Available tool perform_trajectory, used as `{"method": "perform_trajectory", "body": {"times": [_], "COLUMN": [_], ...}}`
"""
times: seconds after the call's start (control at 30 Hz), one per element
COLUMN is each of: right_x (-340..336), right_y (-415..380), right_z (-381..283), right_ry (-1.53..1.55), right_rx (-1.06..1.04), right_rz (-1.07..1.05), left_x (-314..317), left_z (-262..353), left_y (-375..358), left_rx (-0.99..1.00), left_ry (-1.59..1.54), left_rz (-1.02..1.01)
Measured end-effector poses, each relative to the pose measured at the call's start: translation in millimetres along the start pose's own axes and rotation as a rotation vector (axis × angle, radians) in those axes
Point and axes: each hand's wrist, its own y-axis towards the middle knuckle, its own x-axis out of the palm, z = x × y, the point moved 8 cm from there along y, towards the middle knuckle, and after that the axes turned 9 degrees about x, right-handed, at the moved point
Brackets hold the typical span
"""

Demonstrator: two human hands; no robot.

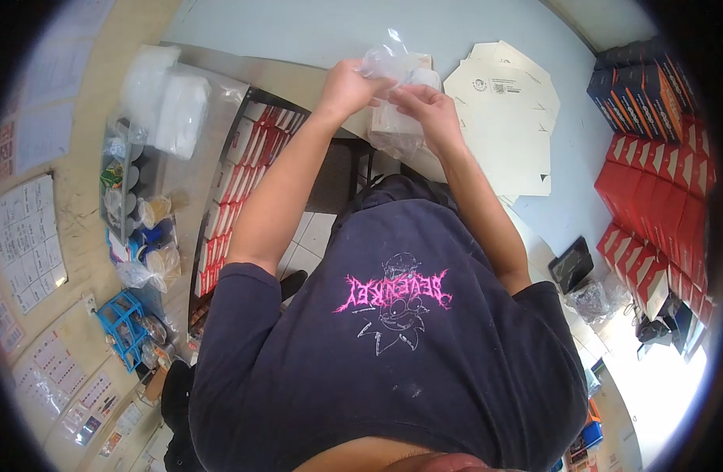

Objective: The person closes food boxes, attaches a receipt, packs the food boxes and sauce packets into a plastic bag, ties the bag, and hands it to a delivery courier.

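Both my hands are up at the edge of the table, closed on a clear plastic bag (387,61). My left hand (352,90) grips the bag's crumpled upper part, its fingers meeting near the bag's middle. Just beside it, my right hand (428,110) pinches the plastic between thumb and fingers. Under the hands lies a pale box (383,118), with thin clear plastic around its near side. Flat white printed cardboard pieces (499,118) are stacked right of my right hand.
Red boxes (645,181) and dark blue and orange boxes (641,90) are stacked at the right. Red and white boxes (247,173) fill a shelf at the left, near white plastic-wrapped packs (180,114). A blue basket (125,326) sits at lower left.
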Motion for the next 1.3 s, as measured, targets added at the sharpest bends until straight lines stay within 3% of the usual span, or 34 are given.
{"method": "perform_trajectory", "body": {"times": [0.67, 0.9, 1.03, 1.17, 1.3], "right_x": [0, -1, 1, 1, 1], "right_y": [-7, -8, -5, -7, -5], "right_z": [-13, -10, -4, -7, -3], "right_ry": [-0.103, -0.155, -0.173, -0.137, -0.125], "right_rx": [-0.099, -0.017, 0.059, 0.006, -0.026], "right_rz": [0.064, 0.005, -0.010, 0.053, 0.057], "left_x": [5, 4, 3, 0, 3], "left_z": [5, 5, 10, 5, -1], "left_y": [1, 2, 5, 14, 13], "left_rx": [-0.010, -0.022, 0.012, 0.087, 0.002], "left_ry": [0.013, 0.019, 0.174, 0.343, 0.230], "left_rz": [-0.042, -0.043, -0.051, -0.043, -0.085]}}
